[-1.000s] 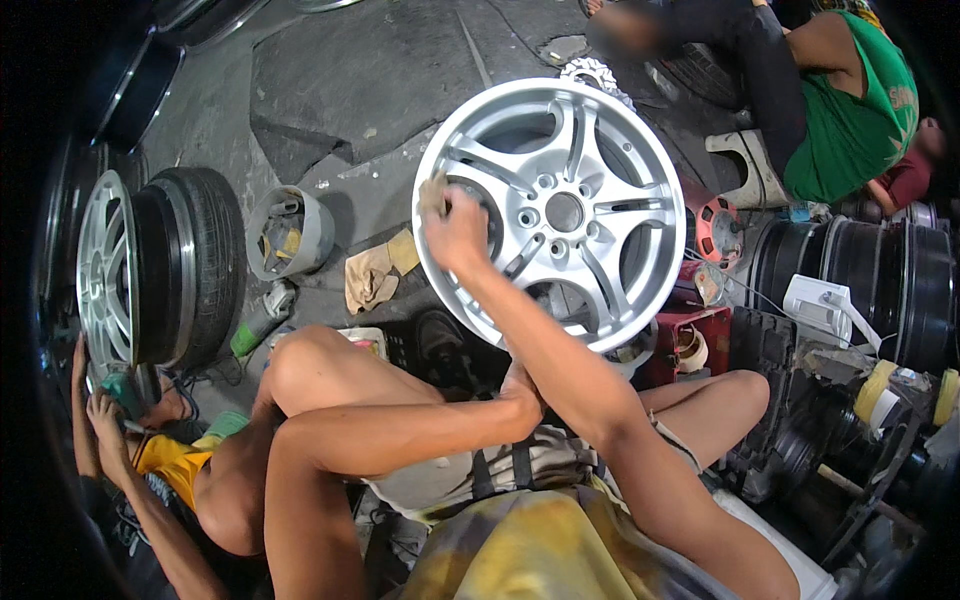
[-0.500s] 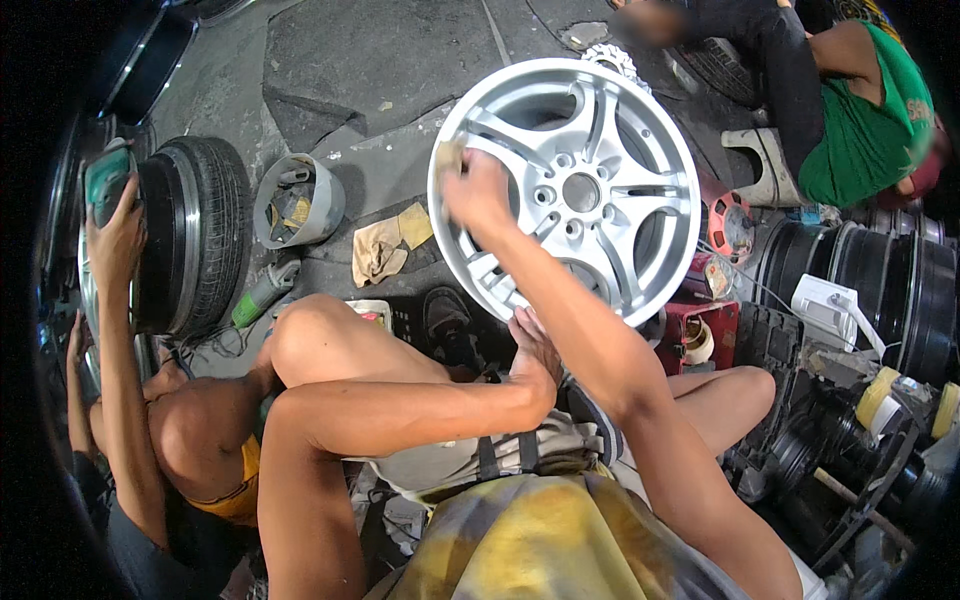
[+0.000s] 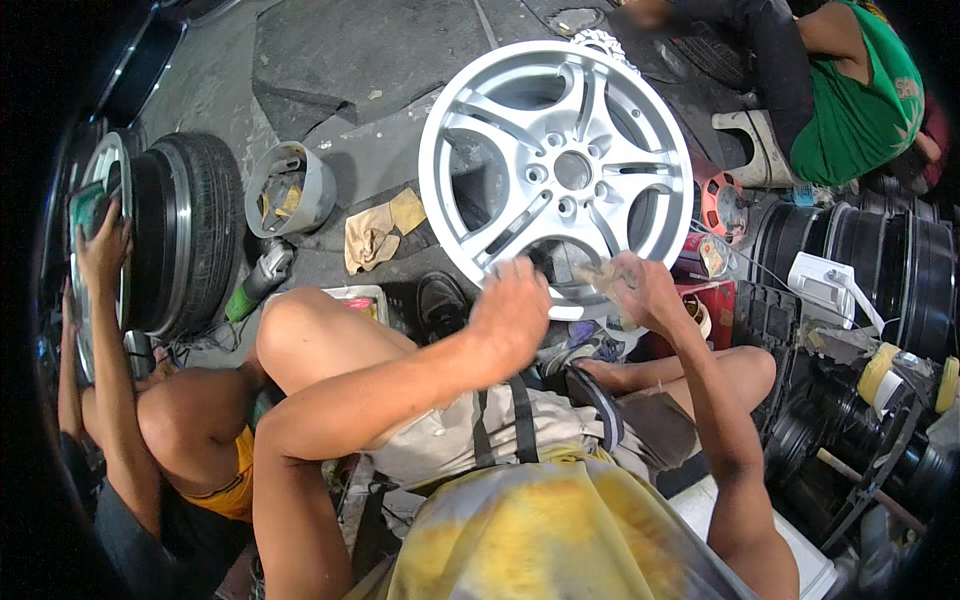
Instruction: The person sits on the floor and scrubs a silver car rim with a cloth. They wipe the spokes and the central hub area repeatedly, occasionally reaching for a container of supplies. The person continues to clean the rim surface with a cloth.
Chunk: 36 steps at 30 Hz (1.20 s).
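Observation:
A silver alloy wheel rim [image 3: 655,165] with paired spokes stands tilted in front of me. At its near edge my right hand [image 3: 648,292] is closed on a thin tan piece that looks like sandpaper [image 3: 605,280]. Motion blurs this piece, so its exact kind is unclear. My left hand [image 3: 512,315] is at the lower left of the rim, fingers bent and smeared by motion. Whether it touches the rim or holds anything cannot be made out.
On the left, a co-worker's hand [image 3: 103,245] holds a green tool against another wheel, beside a tyre [image 3: 205,230]. A grey bucket [image 3: 325,195], a green grinder [image 3: 258,282] and tan cloth [image 3: 370,238] lie nearer. Black rims [image 3: 850,260] and a person in green [image 3: 865,110] are right.
My right hand has moved from the rim's left edge to its near right edge with the tan piece. My left hand has lifted from the bottom edge and shifted slightly left.

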### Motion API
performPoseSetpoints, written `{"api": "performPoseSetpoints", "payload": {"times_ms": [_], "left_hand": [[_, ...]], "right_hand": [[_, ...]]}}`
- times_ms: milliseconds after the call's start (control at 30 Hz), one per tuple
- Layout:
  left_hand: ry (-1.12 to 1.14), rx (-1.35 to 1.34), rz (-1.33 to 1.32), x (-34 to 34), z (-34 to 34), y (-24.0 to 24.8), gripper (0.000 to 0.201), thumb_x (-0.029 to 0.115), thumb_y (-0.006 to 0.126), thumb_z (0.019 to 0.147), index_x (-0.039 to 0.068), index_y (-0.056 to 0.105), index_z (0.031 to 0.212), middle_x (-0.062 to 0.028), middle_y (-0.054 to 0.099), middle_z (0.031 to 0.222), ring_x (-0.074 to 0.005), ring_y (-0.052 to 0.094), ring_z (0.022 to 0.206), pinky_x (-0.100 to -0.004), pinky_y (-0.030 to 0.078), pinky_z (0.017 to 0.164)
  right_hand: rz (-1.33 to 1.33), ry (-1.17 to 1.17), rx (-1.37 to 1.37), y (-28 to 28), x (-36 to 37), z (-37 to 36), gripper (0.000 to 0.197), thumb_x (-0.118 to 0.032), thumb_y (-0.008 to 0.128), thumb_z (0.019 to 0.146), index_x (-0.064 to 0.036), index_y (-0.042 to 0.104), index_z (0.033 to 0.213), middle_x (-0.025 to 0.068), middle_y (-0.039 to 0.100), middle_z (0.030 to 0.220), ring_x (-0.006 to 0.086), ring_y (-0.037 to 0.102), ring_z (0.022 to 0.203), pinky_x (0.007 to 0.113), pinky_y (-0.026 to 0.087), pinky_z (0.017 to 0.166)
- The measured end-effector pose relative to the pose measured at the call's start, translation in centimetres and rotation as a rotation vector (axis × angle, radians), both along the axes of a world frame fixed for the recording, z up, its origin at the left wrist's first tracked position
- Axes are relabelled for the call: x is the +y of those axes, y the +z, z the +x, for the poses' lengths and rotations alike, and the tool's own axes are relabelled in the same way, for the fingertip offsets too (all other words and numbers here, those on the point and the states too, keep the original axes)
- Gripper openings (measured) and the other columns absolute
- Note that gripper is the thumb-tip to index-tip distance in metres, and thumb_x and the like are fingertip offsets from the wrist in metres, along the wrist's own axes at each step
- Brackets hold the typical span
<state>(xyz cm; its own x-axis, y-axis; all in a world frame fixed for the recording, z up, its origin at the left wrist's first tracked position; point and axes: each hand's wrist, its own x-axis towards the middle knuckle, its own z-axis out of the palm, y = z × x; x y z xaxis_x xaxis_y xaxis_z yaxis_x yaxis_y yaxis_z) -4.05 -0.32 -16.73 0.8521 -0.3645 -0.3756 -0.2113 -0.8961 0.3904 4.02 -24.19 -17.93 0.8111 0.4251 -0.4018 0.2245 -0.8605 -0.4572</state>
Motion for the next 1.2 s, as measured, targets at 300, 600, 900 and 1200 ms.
{"api": "performPoseSetpoints", "payload": {"times_ms": [300, 600, 900, 1200], "left_hand": [[0.276, -0.042, -0.201, -2.2, 3.4, -5.8, 0.039, 0.025, 0.065, 0.093, -0.009, 0.060, 0.111, -0.0329, 0.048, 0.120, -0.0467, 0.053, 0.109, -0.0544, 0.046, 0.093], [0.406, -0.104, -0.374, 3.2, 10.9, -0.7, 0.030, 0.025, 0.059, 0.094, -0.002, 0.070, 0.100, -0.0276, 0.070, 0.094, -0.0426, 0.070, 0.090, -0.0488, 0.055, 0.086], [0.553, -0.407, -0.398, 11.3, 13.1, 2.6, 0.034, 0.030, 0.061, 0.096, 0.000, 0.073, 0.104, -0.0231, 0.073, 0.090, -0.0391, 0.071, 0.085, -0.0454, 0.055, 0.078], [0.112, 0.235, 0.025, 1.3, 9.7, -4.7, 0.046, 0.019, 0.056, 0.093, 0.014, 0.058, 0.139, -0.0211, 0.072, 0.106, -0.0378, 0.069, 0.105, -0.0471, 0.054, 0.093]], "right_hand": [[0.416, -0.371, 0.037, -2.7, -3.9, -0.7, 0.018, -0.009, 0.056, 0.090, 0.0013, 0.059, 0.105, 0.0124, 0.063, 0.083, 0.0151, 0.058, 0.078, 0.031, 0.049, 0.071], [0.107, 0.338, -0.444, -5.0, 8.3, 5.0, 0.035, -0.013, 0.067, 0.087, -0.0062, 0.057, 0.120, 0.0139, 0.069, 0.103, 0.0328, 0.060, 0.099, 0.045, 0.044, 0.085], [0.163, 0.419, -0.247, -4.9, 8.5, 6.1, 0.027, -0.021, 0.057, 0.091, -0.0094, 0.061, 0.115, 0.0128, 0.069, 0.101, 0.0302, 0.057, 0.103, 0.044, 0.042, 0.091], [0.477, -0.380, -0.197, -0.9, -4.8, 6.9, 0.023, -0.008, 0.052, 0.095, 0.0025, 0.062, 0.112, 0.0072, 0.066, 0.096, 0.0117, 0.060, 0.083, 0.026, 0.049, 0.072]]}}
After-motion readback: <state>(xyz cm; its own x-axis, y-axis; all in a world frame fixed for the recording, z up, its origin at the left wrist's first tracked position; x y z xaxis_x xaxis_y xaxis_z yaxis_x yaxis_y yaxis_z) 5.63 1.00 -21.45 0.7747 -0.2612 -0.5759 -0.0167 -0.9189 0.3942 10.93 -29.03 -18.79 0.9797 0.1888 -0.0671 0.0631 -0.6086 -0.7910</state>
